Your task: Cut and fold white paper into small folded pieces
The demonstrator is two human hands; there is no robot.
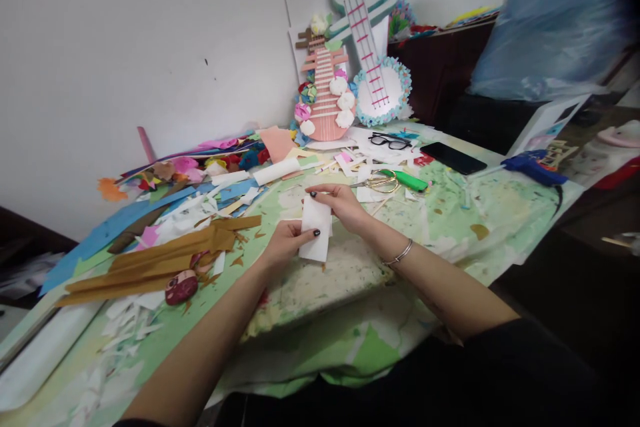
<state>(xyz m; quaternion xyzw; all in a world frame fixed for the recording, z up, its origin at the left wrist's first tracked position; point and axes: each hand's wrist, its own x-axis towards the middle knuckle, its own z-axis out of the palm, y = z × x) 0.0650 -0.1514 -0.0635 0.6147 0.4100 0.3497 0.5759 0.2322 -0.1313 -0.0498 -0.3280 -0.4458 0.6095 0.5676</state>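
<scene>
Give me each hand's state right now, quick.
Left hand: closed, pinching the lower part of the white paper piece.
Right hand: closed, pinching the top of the same white paper piece.

No writing that I can read here.
The white paper held between my left hand and right hand shows a blank face, and the phone beyond my right hand has a dark screen.

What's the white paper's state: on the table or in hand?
In hand. The left hand pinches the white paper at its lower edge, the right hand at its top.
</scene>
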